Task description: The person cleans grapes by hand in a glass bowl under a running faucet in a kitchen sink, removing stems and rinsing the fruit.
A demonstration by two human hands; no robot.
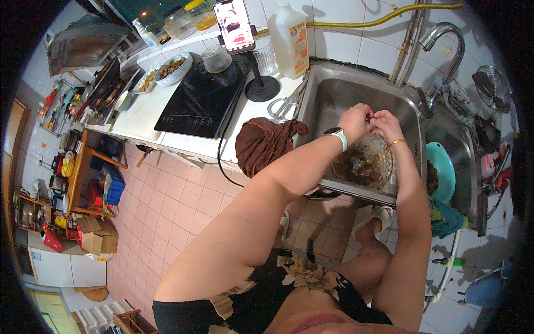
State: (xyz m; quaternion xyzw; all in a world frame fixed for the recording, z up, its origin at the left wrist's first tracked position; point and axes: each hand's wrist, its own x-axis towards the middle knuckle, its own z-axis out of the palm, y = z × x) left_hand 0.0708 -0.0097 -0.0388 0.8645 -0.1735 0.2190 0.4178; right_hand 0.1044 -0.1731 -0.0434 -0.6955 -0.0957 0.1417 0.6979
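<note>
Both hands meet over the left basin of a stainless steel sink (323, 108). My left hand (355, 120), with a watch at the wrist, and my right hand (386, 125), with a gold-coloured bracelet, pinch a small dark thing (369, 118) between their fingertips. It looks like a grape, though the fingers hide most of it. Just below them in the basin sits a clear bowl (381, 179) with a patterned rim. Several grapes (363, 163), dark and greenish, lie in bubbly water inside it. My right hand partly covers the bowl's far edge.
A brown cloth (267, 146) lies at the counter's front edge beside scissors (283, 107). Behind stand a phone (235, 25) on a stand, a large plastic bottle (288, 41) and an induction hob (200, 102). The right basin holds a turquoise colander (442, 171) under the faucet (452, 50).
</note>
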